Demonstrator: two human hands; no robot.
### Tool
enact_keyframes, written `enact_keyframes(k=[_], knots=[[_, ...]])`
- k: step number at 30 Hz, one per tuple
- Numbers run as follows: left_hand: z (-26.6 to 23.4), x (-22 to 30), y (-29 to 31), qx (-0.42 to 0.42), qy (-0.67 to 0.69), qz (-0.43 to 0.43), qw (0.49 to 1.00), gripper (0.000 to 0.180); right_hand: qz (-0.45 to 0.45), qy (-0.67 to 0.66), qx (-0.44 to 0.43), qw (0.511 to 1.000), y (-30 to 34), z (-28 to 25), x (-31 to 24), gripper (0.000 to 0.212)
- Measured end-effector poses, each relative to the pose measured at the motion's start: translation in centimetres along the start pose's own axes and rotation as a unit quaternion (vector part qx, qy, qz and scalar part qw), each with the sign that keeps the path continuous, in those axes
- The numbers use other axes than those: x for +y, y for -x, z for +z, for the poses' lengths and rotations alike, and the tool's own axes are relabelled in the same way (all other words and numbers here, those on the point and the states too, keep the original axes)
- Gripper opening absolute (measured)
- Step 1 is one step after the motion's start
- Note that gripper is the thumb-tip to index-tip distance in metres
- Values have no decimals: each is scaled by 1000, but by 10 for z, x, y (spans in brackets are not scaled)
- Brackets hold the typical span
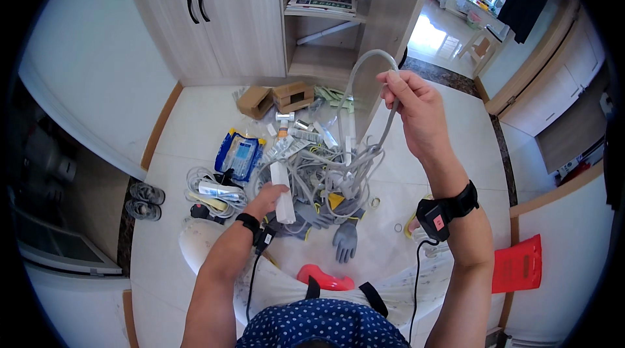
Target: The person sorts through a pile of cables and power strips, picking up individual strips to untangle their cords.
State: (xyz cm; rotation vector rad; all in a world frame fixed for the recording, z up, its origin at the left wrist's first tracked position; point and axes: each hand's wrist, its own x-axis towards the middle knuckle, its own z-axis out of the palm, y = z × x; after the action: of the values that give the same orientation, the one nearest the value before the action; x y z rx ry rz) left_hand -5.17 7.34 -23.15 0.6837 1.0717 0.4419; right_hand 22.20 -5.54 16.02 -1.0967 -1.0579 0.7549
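High on the right, my right hand (pixel 415 104) pinches a grey cable (pixel 375 54). The cable arches over in a loop and runs down into a tangled heap of grey cables (pixel 332 169) on the floor. My left hand (pixel 265 198) is closed around a long white power strip (pixel 280 182) at the heap's left side. Just below the heap lie grey work gloves (pixel 345 241) with yellow parts. A blue and clear packet (pixel 241 153) sits left of the heap, above a coiled white cable (pixel 211 188).
Cardboard boxes (pixel 293 95) lie behind the heap, before a wooden cabinet (pixel 228 29). Its open section holds stacked papers (pixel 322 1). A red object (pixel 324 278) lies near me. Grey shoes (pixel 144 201) stand at left; a red bag (pixel 517 263) is at right.
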Motion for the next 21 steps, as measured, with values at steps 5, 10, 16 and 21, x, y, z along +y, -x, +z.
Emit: enact_keyframes(k=[5, 10, 16, 21], knots=[[24, 9, 10, 11, -78, 19, 997, 60, 9, 8, -15, 1000, 1, 14, 4, 26], [52, 37, 35, 82, -169, 133, 973, 51, 18, 1, -25, 1000, -1, 26, 2, 25], [105, 81, 89, -83, -131, 292, 944, 42, -1, 12, -33, 999, 2, 31, -10, 22], [163, 123, 171, -188, -171, 328, 910, 50, -54, 21, -47, 997, 12, 42, -32, 23]])
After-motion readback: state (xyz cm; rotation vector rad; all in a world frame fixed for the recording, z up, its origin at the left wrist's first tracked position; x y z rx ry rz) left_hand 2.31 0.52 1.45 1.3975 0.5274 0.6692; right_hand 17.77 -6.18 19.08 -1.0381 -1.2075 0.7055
